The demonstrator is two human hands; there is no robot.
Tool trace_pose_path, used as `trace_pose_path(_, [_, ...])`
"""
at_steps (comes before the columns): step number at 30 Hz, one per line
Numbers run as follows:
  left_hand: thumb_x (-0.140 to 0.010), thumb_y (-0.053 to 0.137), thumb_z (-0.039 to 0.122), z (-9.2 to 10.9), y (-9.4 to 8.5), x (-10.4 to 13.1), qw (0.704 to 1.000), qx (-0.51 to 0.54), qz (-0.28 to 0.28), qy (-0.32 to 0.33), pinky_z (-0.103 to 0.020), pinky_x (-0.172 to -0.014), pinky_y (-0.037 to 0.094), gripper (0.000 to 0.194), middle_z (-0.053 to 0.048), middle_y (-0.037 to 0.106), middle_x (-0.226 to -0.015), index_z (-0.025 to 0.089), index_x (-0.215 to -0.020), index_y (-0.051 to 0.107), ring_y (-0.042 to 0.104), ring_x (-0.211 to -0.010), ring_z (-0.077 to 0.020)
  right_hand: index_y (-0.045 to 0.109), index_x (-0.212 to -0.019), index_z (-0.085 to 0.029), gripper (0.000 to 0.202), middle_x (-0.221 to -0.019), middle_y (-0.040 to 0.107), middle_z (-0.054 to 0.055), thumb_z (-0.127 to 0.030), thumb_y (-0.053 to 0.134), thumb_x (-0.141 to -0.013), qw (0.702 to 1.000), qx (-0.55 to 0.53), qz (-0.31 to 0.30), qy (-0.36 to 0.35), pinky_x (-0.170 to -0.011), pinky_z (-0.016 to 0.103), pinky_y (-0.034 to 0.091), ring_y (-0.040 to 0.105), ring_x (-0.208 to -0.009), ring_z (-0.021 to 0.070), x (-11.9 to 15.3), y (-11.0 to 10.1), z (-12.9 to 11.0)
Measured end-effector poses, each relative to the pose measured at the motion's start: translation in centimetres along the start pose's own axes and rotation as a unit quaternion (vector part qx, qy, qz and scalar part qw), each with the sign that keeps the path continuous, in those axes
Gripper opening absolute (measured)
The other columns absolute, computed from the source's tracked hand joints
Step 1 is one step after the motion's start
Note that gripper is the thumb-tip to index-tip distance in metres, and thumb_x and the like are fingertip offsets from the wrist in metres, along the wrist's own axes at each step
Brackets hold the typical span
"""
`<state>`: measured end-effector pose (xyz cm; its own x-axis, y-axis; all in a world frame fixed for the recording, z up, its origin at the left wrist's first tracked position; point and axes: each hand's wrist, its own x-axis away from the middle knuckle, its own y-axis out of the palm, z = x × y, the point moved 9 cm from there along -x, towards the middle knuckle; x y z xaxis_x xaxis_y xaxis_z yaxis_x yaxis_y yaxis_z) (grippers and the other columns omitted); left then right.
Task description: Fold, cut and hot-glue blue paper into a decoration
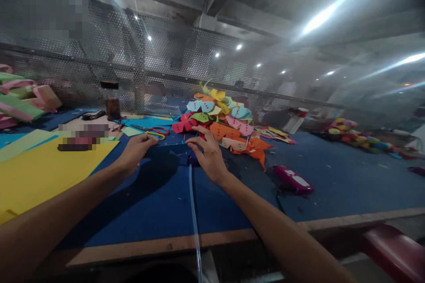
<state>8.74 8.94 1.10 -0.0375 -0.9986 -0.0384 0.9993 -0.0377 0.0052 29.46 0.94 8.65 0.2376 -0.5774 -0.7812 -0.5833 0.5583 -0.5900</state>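
Note:
Both my hands press on a dark blue folded paper piece (172, 154) lying on the blue table (332, 177). My left hand (134, 152) holds its left end, fingers curled over the edge. My right hand (207, 152) lies flat on its right end, fingers spread. Just behind my hands rises a pile of folded coloured paper shapes (221, 126) in orange, pink, teal and yellow.
Yellow paper sheets (43, 172) lie at the left. Scissors with red handles (156, 131) and a dark jar (112, 101) stand behind. A magenta stapler-like tool (294, 179) lies at the right. A thin tube (194, 212) runs toward me. Mesh fencing backs the table.

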Motion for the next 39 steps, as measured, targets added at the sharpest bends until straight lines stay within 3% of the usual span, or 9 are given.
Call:
trace_pose_path(6, [-0.054, 0.084, 0.050, 0.6, -0.1, 0.6, 1.000, -0.002, -0.024, -0.013, -0.024, -0.058, 0.045, 0.041, 0.003, 0.064, -0.067, 0.019, -0.073, 0.065, 0.058, -0.060, -0.0132, 0.074, -0.098, -0.025, 0.014, -0.145, 0.054, 0.008, -0.023, 0.060, -0.097, 0.996, -0.074, -0.005, 0.054, -0.115, 0.048, 0.039, 0.049, -0.137, 0.0259, -0.1, 0.2, 1.0])
trace_pose_path(12, [-0.057, 0.083, 0.054, 0.8, -1.1, 1.6, 0.998, -0.024, -0.048, -0.025, -0.023, -0.051, 0.039, 0.042, 0.005, 0.061, -0.063, 0.020, -0.076, 0.066, 0.052, -0.053, -0.0117, 0.074, -0.098, -0.025, 0.014, -0.146, 0.056, 0.009, -0.023, 0.060, -0.097, 0.989, -0.126, -0.034, 0.067, -0.115, 0.046, 0.039, 0.051, -0.137, 0.0243, -0.1, 1.0, 0.8])
trace_pose_path(18, [-0.058, 0.084, 0.053, 0.3, -2.0, 2.1, 0.998, -0.023, -0.045, -0.032, -0.023, -0.054, 0.040, 0.043, 0.001, 0.069, -0.074, 0.019, -0.079, 0.069, 0.056, -0.057, -0.0118, 0.073, -0.098, -0.023, 0.012, -0.143, 0.059, 0.010, -0.020, 0.061, -0.096, 0.983, -0.160, -0.080, 0.037, -0.114, 0.043, 0.041, 0.053, -0.135, 0.0215, 0.1, 2.0, -0.1])
trace_pose_path(30, [-0.064, 0.083, 0.044, -1.1, -2.7, 1.0, 0.997, -0.032, -0.065, -0.027, -0.023, -0.050, 0.040, 0.031, -0.003, 0.074, -0.066, 0.019, -0.073, 0.068, 0.060, -0.053, -0.0144, 0.071, -0.098, -0.022, 0.014, -0.138, 0.062, 0.010, -0.016, 0.059, -0.097, 0.976, -0.167, -0.140, 0.007, -0.109, 0.041, 0.046, 0.058, -0.130, 0.0207, 0.4, 3.0, -1.6])
trace_pose_path(34, [-0.064, 0.080, 0.044, -0.7, -2.4, 1.0, 0.996, -0.045, -0.083, 0.001, -0.025, -0.055, 0.044, 0.031, -0.004, 0.075, -0.067, 0.019, -0.079, 0.068, 0.063, -0.057, -0.0166, 0.071, -0.098, -0.022, 0.013, -0.136, 0.063, 0.011, -0.017, 0.059, -0.097, 0.977, -0.162, -0.140, -0.004, -0.108, 0.042, 0.048, 0.059, -0.128, 0.0214, 0.5, 3.0, -1.7])
trace_pose_path(39, [-0.059, 0.078, 0.041, 0.0, -2.4, 1.1, 0.995, -0.074, -0.071, 0.018, -0.029, -0.060, 0.047, 0.028, -0.003, 0.073, -0.062, 0.020, -0.073, 0.067, 0.067, -0.061, -0.0202, 0.071, -0.099, -0.022, 0.014, -0.135, 0.063, 0.010, -0.017, 0.058, -0.098, 0.977, -0.156, -0.147, -0.015, -0.108, 0.043, 0.048, 0.060, -0.127, 0.0210, 0.7, 3.2, -1.9])
